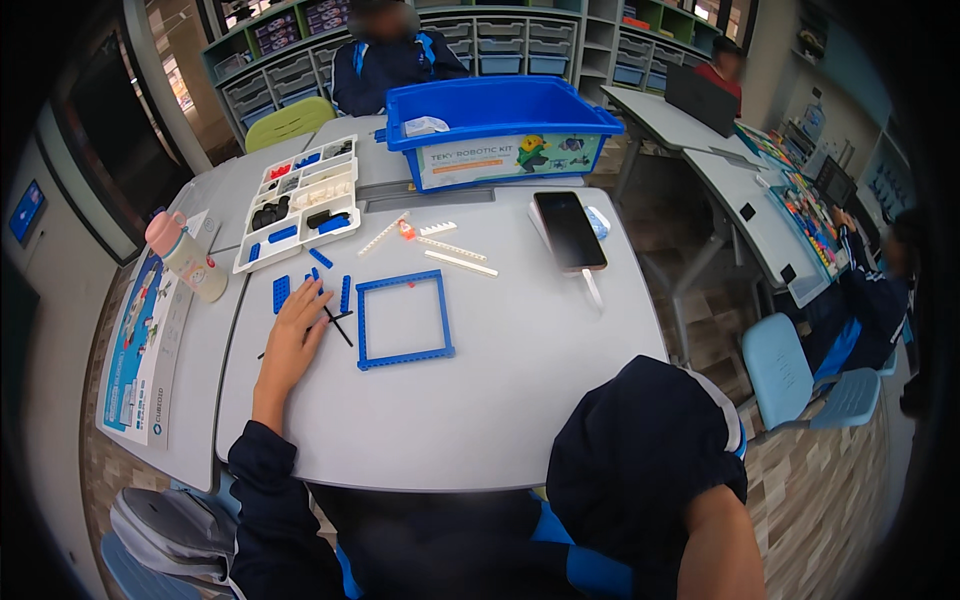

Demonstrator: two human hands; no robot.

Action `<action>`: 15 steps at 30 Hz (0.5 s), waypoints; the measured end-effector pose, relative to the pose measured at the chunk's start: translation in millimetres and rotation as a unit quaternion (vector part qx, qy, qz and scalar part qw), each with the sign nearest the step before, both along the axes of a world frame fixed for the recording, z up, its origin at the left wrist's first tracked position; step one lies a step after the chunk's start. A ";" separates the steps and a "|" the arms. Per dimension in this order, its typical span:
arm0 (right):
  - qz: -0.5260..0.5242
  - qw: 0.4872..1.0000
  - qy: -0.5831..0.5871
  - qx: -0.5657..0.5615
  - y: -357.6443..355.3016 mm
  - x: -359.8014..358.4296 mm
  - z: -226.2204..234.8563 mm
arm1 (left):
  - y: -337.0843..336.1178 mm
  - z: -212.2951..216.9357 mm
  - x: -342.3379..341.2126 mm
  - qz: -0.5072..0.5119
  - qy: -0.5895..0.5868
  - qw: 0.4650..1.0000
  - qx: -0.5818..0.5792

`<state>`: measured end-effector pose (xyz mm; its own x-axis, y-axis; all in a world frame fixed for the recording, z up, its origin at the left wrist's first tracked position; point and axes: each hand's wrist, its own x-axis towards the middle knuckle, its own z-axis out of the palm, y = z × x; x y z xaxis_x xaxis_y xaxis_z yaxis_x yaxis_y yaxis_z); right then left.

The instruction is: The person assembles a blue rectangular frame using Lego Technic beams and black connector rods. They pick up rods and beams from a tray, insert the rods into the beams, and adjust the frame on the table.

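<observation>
My left hand [298, 325] lies palm down on the table's left part, fingers stretched out and slightly apart. Its fingertips touch or cover a small blue piece whose end shows beyond them. Black rods [340, 327] cross by the thumb. Around the fingers lie a blue plate [281, 294], a short blue beam [346, 294] and another blue beam [320, 258]. To the right of the hand is a square frame of blue beams [405, 362]. My right arm is bent, its dark sleeve [640, 430] at the table's front right; the hand is out of the picture.
A white sorting tray [297, 240] of parts and a large blue bin [505, 125] stand at the back. White beams [462, 263] lie before the bin. A phone [570, 232] with a cable lies right; a pink bottle [185, 255] stands left. A person [395, 65] sits across.
</observation>
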<state>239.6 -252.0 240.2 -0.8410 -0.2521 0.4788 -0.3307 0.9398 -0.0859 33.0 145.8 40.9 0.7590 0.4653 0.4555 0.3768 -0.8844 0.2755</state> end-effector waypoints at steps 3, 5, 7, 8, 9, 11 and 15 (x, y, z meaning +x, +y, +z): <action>0.020 0.999 0.022 0.015 4.3 -0.3 -1.7 | 5.0 2.3 -7.8 0.018 -0.018 0.999 -0.023; 0.026 0.997 0.056 0.044 4.1 -2.8 -7.9 | 7.4 3.0 -14.2 0.036 -0.026 0.999 -0.023; 0.032 0.994 0.082 0.068 0.6 -2.8 -15.4 | 9.1 4.1 -20.7 0.049 -0.045 0.998 -0.012; 0.037 0.992 0.089 0.077 -2.2 -2.4 -19.4 | 8.8 4.1 -22.5 0.053 -0.059 0.997 -0.005; 0.045 0.992 0.085 0.078 -5.1 -1.2 -22.9 | 7.8 4.1 -24.7 0.058 -0.070 0.996 0.002; 0.060 0.993 0.062 0.074 -11.5 -1.3 -27.9 | 6.2 4.7 -25.5 0.066 -0.083 0.994 0.006; 0.016 0.995 0.097 0.008 -10.4 -11.8 -26.9 | 5.2 6.8 -25.3 0.071 -0.100 0.992 -0.015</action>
